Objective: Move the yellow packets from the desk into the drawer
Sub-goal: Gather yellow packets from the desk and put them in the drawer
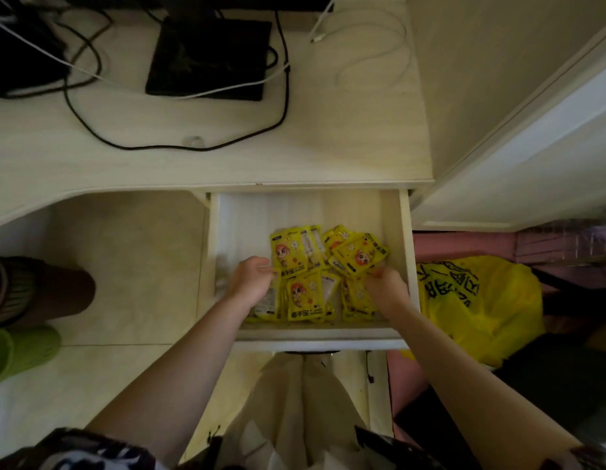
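Note:
The pale drawer (405, 252) is pulled out below the desk edge. Several yellow packets (306, 296) with a cartoon face lie heaped in its front half, some overlapping. My left hand (252, 279) is inside the drawer at the heap's left side, fingers curled against the packets there. My right hand (386, 284) is at the heap's right side, fingers curled down onto the packets. Whether either hand actually grips a packet is hidden by the fingers. No yellow packet shows on the desk top (328, 147).
On the desk are a black monitor base (210, 59), black cables (179, 144) and a white cable (362, 62). A yellow plastic bag (477, 307) lies right of the drawer. Green slippers (20, 351) sit on the floor at left. A white bag (294, 401) hangs under the drawer.

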Demonstrator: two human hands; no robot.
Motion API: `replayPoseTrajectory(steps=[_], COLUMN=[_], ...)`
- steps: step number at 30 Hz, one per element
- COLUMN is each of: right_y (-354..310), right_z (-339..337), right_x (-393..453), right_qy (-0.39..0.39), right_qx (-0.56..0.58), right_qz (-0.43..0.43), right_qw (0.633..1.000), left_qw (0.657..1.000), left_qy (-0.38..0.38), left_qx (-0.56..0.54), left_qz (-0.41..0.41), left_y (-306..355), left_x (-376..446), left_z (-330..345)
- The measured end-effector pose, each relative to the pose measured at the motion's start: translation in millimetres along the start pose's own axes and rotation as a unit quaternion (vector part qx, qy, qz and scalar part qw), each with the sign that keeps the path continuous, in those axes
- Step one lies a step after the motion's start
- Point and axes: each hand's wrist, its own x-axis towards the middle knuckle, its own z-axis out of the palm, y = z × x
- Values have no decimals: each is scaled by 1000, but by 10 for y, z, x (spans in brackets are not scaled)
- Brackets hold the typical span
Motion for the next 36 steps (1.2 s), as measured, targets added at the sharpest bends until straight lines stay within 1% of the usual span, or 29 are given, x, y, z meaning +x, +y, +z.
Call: replayPoseTrajectory(steps=[2, 4, 6, 10, 13, 15, 16, 17, 19, 21, 23, 27, 32, 36], right_y=[-71, -110, -171, -296, -419, -399, -573, -733, -761, -762, -831, -1112, -1438, -1745], right_z=[24, 98, 182, 384, 593, 631, 970, 1248, 1244, 1392, 1691, 2236, 2931, 3404], right_x=[-158, -267, -386, -712, -921, -978, -1216, -1431, -1493, -1547, -1703, -2029, -2360, -2548], right_qy=[-17, -33, -38, -42, -44, -45, -73, -93, -90, -101, -118, -137, -152, -157], right_qx=[-51, -83, -110, -127, -183, -204, -237, -263, -278, -297, -316, -343, -336, -334], right_qz=[-42, -76, -117, -195, -247, -254, -300, -322, -323, -341, -361, -377, -409, -431], right_qw=[998, 993, 986, 972, 951, 944, 921, 905, 900, 887, 869, 849, 835, 823], left_qw=[998, 995, 992, 988, 984, 980, 975, 968, 968, 967, 962, 956, 948, 941], left_qy=[12, 36, 59, 108, 149, 166, 209, 246, 246, 254, 274, 291, 315, 333], left_qx=[49, 70, 79, 72, 50, 59, 35, 18, 26, 22, 21, 38, 40, 43], left_qz=[31, 56, 73, 88, 80, 91, 65, 41, 41, 27, 10, -7, -20, -32], left_y=[-23, -83, -173, -436, -692, -719, -1044, -1326, -1357, -1466, -1724, -2226, -2812, -3155], left_x=[-213, -406, -613, -968, -1231, -1272, -1407, -1523, -1528, -1588, -1663, -1769, -1822, -1833], left_z=[-73, -136, -216, -399, -523, -509, -779, -1001, -956, -1023, -1232, -1701, -2301, -2774])
